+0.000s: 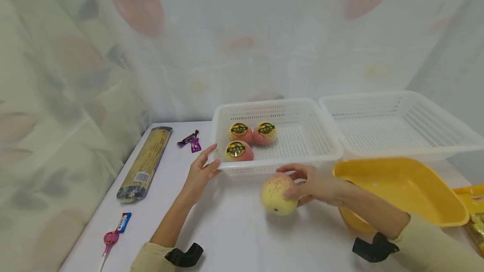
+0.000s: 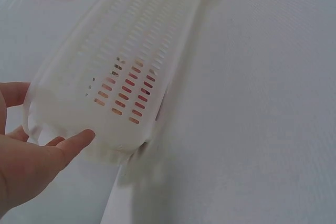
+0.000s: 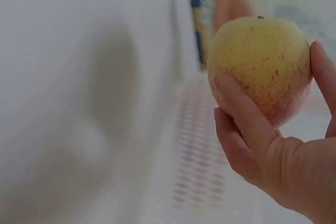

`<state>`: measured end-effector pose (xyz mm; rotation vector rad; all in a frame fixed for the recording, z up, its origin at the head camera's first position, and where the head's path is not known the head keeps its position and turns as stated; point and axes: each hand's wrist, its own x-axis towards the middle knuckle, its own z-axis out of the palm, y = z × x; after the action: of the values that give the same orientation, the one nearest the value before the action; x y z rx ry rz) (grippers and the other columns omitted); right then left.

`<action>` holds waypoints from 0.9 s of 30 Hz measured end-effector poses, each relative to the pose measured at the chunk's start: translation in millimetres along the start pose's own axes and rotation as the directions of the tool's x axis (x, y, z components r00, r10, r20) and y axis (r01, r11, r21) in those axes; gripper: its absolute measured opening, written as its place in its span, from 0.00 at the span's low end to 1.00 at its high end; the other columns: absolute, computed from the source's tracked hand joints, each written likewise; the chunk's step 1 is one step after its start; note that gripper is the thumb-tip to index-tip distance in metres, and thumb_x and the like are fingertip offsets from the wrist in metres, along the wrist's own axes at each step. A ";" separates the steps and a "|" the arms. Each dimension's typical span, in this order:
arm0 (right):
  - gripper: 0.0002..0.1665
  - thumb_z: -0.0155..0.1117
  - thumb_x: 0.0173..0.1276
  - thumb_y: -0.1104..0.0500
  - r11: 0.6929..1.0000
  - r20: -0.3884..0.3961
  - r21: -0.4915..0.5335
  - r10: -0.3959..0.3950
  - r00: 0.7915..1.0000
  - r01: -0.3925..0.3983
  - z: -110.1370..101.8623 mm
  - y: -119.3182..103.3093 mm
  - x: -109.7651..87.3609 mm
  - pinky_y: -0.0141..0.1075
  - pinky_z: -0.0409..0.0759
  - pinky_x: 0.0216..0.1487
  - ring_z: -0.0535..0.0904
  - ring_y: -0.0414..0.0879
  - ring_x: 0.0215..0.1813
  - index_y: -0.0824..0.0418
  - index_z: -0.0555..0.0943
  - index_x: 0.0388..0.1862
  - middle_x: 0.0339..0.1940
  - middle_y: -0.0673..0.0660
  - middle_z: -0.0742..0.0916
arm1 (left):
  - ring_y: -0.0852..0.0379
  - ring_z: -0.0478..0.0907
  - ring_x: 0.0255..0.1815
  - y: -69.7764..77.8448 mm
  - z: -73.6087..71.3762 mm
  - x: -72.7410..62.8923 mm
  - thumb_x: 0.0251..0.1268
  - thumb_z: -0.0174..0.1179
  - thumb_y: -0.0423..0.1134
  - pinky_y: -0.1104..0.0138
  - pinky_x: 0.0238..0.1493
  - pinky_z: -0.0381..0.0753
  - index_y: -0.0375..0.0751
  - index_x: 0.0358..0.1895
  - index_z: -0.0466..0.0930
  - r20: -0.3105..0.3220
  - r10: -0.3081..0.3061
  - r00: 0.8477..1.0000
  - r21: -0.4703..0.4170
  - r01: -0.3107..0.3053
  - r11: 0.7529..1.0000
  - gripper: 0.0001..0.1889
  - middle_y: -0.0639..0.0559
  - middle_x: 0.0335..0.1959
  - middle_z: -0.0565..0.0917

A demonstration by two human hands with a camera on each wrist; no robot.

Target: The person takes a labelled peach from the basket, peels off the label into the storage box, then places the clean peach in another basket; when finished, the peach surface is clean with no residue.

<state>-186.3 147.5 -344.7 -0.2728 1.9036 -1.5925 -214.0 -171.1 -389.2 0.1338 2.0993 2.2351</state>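
One yellow-pink fruit (image 1: 277, 195) lies against the right hand (image 1: 316, 184), gripped in its curled fingers; the left hand (image 1: 199, 176) holds a white basket (image 1: 293, 141) by its corner.

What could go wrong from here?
The round yellow-and-red fruit could slip from the right hand and roll across the white table below. It is near the front wall of the rectangular white plastic basket, so might knock it. The left hand grips that basket's corner; a tug might jostle the three round, pink-and-yellow, labelled fruits inside.
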 end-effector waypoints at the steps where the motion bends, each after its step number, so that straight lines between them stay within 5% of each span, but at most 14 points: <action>1: 0.43 0.73 0.57 0.60 1.000 0.008 -0.007 -0.024 1.000 0.024 -7.3 -9.7 -3.9 0.48 0.83 0.46 0.77 0.55 0.48 0.62 0.63 0.69 0.57 0.66 0.73 | 0.39 0.61 0.68 0.1 0.2 0.2 0.71 0.52 0.32 0.58 0.61 0.71 0.43 0.74 0.55 0.002 0.000 1.000 0.002 0.000 1.000 0.30 0.45 0.75 0.48; 5: 0.44 0.68 0.62 0.63 0.992 0.006 -0.032 -0.119 0.993 0.119 -43.8 -48.9 -18.0 0.48 0.81 0.50 0.77 0.59 0.51 0.63 0.58 0.72 0.63 0.69 0.67 | 0.39 0.61 0.68 0.3 0.4 0.8 0.71 0.52 0.32 0.56 0.62 0.70 0.43 0.74 0.55 0.012 0.007 1.000 0.009 -0.007 1.000 0.30 0.45 0.75 0.48; 13: 0.35 0.59 0.70 0.64 0.969 -0.145 -0.116 -0.235 0.961 0.219 -133.6 -100.8 -17.2 0.50 0.78 0.54 0.75 0.52 0.53 0.59 0.57 0.71 0.61 0.63 0.67 | 0.39 0.61 0.67 -3.1 -1.5 0.1 0.71 0.52 0.32 0.58 0.61 0.71 0.41 0.73 0.55 0.013 0.015 1.000 -0.006 -0.015 1.000 0.29 0.44 0.75 0.50; 19: 0.31 0.57 0.71 0.63 0.966 -0.219 -0.089 -0.258 0.941 0.244 -191.3 -102.8 1.3 0.44 0.82 0.49 0.78 0.46 0.49 0.58 0.56 0.69 0.56 0.58 0.70 | 0.40 0.62 0.67 -5.6 -3.5 -0.5 0.71 0.53 0.33 0.60 0.60 0.72 0.42 0.73 0.55 0.009 0.003 1.000 -0.004 -0.003 1.000 0.30 0.43 0.75 0.50; 27: 0.44 0.60 0.69 0.60 0.972 -0.358 0.092 -0.168 0.919 0.214 -241.0 -78.3 22.8 0.41 0.81 0.50 0.79 0.39 0.44 0.57 0.46 0.75 0.57 0.55 0.66 | 0.40 0.63 0.67 -5.4 -4.3 -2.5 0.71 0.53 0.33 0.60 0.60 0.72 0.43 0.73 0.56 0.008 0.008 1.000 0.006 -0.008 1.000 0.29 0.43 0.75 0.50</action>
<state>-363.0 311.1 -262.4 -0.1301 2.0731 -1.9974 -212.0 -175.3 -394.9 0.1516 2.1048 2.2289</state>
